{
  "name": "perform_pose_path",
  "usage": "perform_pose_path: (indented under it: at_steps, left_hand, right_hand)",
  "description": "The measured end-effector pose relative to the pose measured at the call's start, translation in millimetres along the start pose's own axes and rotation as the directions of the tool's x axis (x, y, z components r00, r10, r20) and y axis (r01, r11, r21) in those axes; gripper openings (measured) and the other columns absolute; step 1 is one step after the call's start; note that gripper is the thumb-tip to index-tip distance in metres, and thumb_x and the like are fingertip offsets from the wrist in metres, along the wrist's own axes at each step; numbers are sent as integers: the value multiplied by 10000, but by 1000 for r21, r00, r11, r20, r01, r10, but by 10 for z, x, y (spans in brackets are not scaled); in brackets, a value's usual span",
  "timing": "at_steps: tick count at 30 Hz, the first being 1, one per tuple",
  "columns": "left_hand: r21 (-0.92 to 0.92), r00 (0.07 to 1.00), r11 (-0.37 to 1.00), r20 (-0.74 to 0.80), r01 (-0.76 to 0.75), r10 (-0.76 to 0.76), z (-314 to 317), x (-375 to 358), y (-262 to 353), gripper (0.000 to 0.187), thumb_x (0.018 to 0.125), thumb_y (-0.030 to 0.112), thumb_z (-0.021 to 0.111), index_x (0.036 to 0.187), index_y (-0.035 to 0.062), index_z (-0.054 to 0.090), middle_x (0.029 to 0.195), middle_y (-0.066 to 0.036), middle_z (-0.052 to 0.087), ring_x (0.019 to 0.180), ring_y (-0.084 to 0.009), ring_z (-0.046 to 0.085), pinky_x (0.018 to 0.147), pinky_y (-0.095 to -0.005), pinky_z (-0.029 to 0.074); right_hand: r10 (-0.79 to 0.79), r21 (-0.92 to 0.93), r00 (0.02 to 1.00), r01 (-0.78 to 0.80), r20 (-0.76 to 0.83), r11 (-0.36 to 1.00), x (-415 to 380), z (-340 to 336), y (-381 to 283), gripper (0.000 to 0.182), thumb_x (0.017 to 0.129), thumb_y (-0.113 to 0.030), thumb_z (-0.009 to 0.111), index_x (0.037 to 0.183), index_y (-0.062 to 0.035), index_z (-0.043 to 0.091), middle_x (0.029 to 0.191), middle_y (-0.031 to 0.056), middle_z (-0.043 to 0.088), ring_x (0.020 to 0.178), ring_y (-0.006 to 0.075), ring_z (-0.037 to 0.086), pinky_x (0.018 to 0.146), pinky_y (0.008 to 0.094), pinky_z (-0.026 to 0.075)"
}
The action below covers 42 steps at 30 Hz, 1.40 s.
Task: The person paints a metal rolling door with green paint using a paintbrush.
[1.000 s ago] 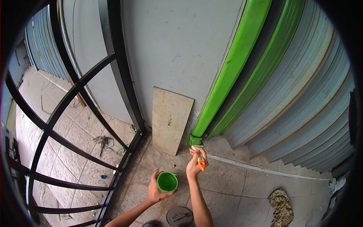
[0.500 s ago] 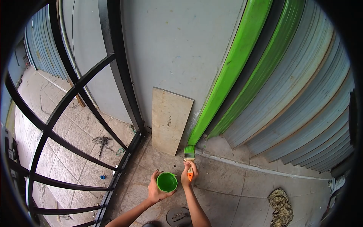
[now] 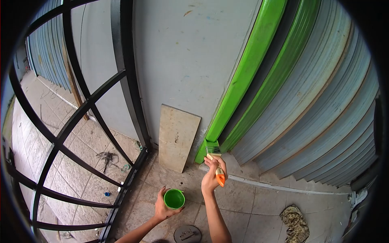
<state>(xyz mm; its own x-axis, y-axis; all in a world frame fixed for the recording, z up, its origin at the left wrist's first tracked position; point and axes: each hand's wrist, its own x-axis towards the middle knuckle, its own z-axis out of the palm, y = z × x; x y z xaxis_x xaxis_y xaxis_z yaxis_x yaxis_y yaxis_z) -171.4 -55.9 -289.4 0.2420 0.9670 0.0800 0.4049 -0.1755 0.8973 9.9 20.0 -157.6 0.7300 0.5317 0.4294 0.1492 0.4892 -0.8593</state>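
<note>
My right hand (image 3: 213, 178) is closed round the handle of a paintbrush (image 3: 214, 157) with an orange tip. Its bristles, coated in green, lie against the lower part of a bright green post (image 3: 239, 93). In my left hand (image 3: 163, 208) is a small green container (image 3: 174, 199), its mouth facing up and green paint inside. The container is held low over the floor, left of the brush. Behind the post runs a second green strip (image 3: 270, 77) along the corrugated shutter.
A beige board (image 3: 177, 137) leans on the grey wall (image 3: 190, 60), left of the post. Black metal bars (image 3: 87, 103) stand at left. Corrugated metal (image 3: 308, 97) curves along the right. A crumpled patterned cloth (image 3: 295, 224) and a round dark lid (image 3: 187, 234) are on the tiled floor.
My right hand has moved the brush up and to the right, from the post's foot onto its face. The view has shifted a little; the left hand still holds the container.
</note>
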Motion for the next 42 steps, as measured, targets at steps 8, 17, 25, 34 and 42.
perform_pose_path:
  at_steps: [8, 17, 25, 34, 42]
  left_hand:
    - [33, 999, 999, -29, -14, 14, 22, -17, -71, 1203, 501, 381, 903, 1402, 40, 183, 1237, -217, 527, 1148, -367, 545, 955, -433, 455]
    - [17, 1000, 1000, -9, -3, 3, -20, -1, -23, 1195, 493, 369, 899, 1399, 17, 204, 1262, -252, 498, 1174, -385, 521, 965, -442, 448]
    - [2, 1000, 1000, -5, -9, 9, -45, -3, 49, 1183, 500, 363, 897, 1399, 2, 217, 1292, -261, 470, 1191, -387, 504, 979, -437, 436]
    - [-1, 1000, 1000, 10, -25, 25, -63, -17, 14, 1161, 522, 353, 889, 1399, -1, 216, 1335, -263, 424, 1214, -392, 478, 991, -437, 426]
    - [27, 997, 997, -23, -70, 70, -61, -20, 41, 1136, 533, 379, 876, 1381, -22, 237, 1279, -235, 457, 1177, -376, 499, 952, -428, 443]
  right_hand:
    - [-420, -64, 899, 430, 121, 901, 636, 304, -962, 167, 936, -57, 495, 1013, 73, 566, 921, 213, 666, 835, 262, 684, 752, 338, 563]
    - [-91, -287, 986, 129, 140, 949, -322, -282, 315, 82, 867, 6, 590, 930, 9, 642, 850, 116, 700, 778, 192, 689, 691, 289, 530]
    - [-84, -35, 995, 86, 54, 996, 348, 330, -701, 129, 918, -24, 529, 961, 52, 623, 871, 124, 686, 787, 198, 689, 713, 291, 556]
    - [-506, 19, 863, 506, -2, 862, 1076, 816, -2007, 127, 941, -69, 534, 968, 33, 604, 894, 141, 686, 833, 209, 689, 729, 298, 543]
    - [-354, -313, 925, 380, 138, 870, 289, 123, -523, 79, 852, 3, 594, 923, -5, 627, 844, 115, 698, 754, 207, 687, 676, 297, 525]
